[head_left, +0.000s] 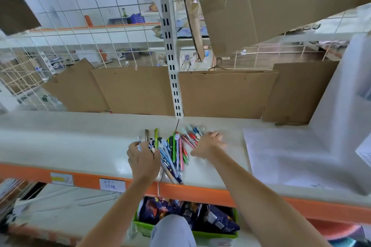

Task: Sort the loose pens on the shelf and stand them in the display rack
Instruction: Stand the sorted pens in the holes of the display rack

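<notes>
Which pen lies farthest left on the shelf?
The brown pen, just above the left hand; the lime-green pen lies right of it.

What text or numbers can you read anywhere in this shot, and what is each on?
White tag on the orange shelf edge: handwritten, roughly "13/", otherwise blurred.
Yellow-and-white tag on the same edge: too blurred to read.
Pens: any print is too small to read.
Cardboard sheets: no text visible.
</notes>
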